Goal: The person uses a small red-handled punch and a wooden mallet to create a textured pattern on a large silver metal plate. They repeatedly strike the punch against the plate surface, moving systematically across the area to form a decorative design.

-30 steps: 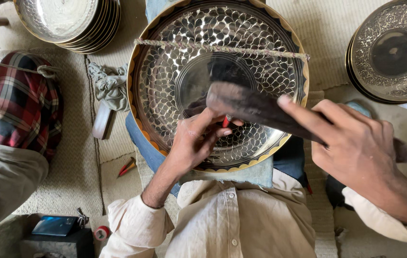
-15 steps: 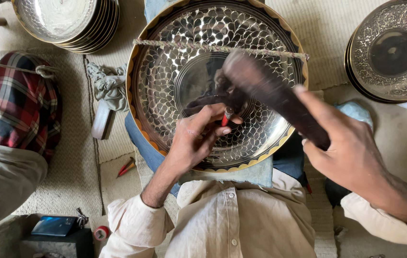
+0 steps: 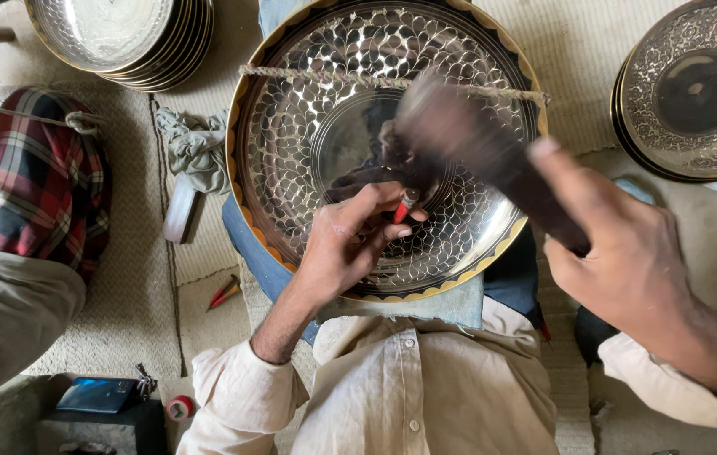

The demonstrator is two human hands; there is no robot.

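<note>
A woven straw-coloured mat (image 3: 135,295) covers the floor where the person sits, shirt front at the bottom of the view and a big engraved metal tray (image 3: 308,135) propped on the lap, tilted up toward the camera. A twisted cord (image 3: 325,77) runs straight across the tray's upper part from rim to rim.

The left hand (image 3: 346,244) is pinched around a small chisel (image 3: 406,205) with a red band — its tip appears to rest on the scale-patterned band just below the tray's plain centre, though the contact is partly hidden. The right hand (image 3: 628,261) is clenched on the handle of a dark wooden mallet (image 3: 468,139). The mallet's long axis slants from that hand at lower right up toward the upper left, its head blurred and hanging just above and beside the chisel's top. So the chisel lies up and to the left of the right hand, and the left hand is the nearer one to it.

The tray holds nothing loose. At upper left stands a stack of trays (image 3: 123,38), at upper right another decorated tray (image 3: 695,93) with a dark centre. A grey rag (image 3: 194,143) lies beside the tray's left rim — beyond it, a person's plaid-clad leg (image 3: 34,185).
</note>
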